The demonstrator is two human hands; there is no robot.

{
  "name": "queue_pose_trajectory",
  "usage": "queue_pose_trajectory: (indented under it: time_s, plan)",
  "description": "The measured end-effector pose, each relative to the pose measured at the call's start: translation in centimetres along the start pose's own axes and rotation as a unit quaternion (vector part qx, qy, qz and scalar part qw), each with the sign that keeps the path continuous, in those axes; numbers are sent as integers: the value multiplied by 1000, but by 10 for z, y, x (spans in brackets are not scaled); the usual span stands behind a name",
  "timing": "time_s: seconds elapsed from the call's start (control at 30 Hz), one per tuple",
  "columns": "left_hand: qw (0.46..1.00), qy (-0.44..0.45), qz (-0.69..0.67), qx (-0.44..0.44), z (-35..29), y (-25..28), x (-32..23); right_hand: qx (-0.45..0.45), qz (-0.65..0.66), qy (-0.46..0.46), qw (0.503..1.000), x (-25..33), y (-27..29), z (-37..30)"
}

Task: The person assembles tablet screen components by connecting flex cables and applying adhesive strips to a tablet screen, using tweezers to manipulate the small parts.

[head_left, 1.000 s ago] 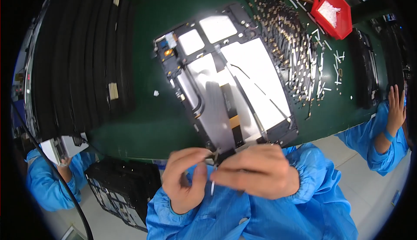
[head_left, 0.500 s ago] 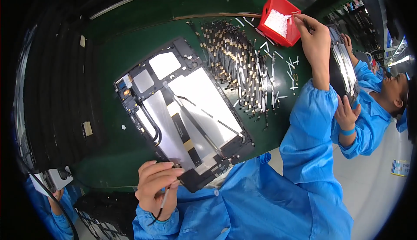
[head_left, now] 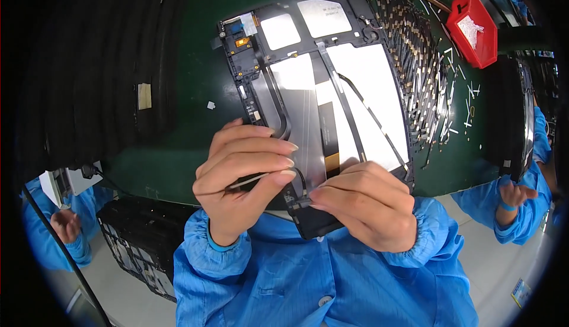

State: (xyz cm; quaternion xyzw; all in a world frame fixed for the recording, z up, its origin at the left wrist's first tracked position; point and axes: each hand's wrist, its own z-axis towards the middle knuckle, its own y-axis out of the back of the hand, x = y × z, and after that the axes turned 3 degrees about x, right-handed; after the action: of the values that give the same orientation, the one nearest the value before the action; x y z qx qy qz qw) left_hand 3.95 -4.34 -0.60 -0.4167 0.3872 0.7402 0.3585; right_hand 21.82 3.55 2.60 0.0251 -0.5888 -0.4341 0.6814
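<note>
A dark tablet-like frame (head_left: 363, 8) with silvery plates, black cables and small boards lies tilted in front of me. My left hand (head_left: 249, 173) is over its lower left edge, fingers closed on a thin pale rod (head_left: 248, 180) that slants through the grip. A short black cable (head_left: 303, 180) curves down beside the fingertips. My right hand (head_left: 370, 205) pinches at the frame's lower edge, its fingertips close to those of my left hand. What it pinches, if anything, is hidden.
Right of the frame lies a heap of flat cables (head_left: 409, 60) with loose white strips (head_left: 468, 99). A red bin (head_left: 487, 39) holds white strips. Dark stacked panels (head_left: 89, 78) line the left. Co-workers' hands (head_left: 515, 195) show at both sides.
My right hand has left the red bin and come down to the frame's lower edge. My left hand has moved up and inward over the frame. The whole view has shifted.
</note>
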Motion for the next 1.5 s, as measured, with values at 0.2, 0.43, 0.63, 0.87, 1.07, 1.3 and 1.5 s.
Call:
queue_pose_trajectory:
  time_s: [0.2, 0.43, 0.63, 0.87, 1.07, 1.3, 1.5]
  plan:
    - [1000, -9, 0, 0, 0, 1, 1, 10, -71, 18, 997, -3, -2, -6]
    - [1000, -12, 10, 10, 5, 0, 2, 36, -88, 32, 995, -6, 3, -2]
    - [997, -35, 60, 42, 19, 2, -3, 53, -89, 40, 994, -5, 3, -2]
    - [976, -34, 192, 95, 36, -4, -3, 50, -93, 35, 994, -4, 2, -4]
    - [977, -16, 191, 92, 36, -5, -6, 50, -92, 29, 994, -3, 2, -3]
    - [978, 0, 189, 90, 37, -4, -8, 52, -102, 30, 993, -2, 3, -1]
    - [986, 24, 146, 76, 36, -3, -6, 70, -120, 21, 990, 2, 7, 2]
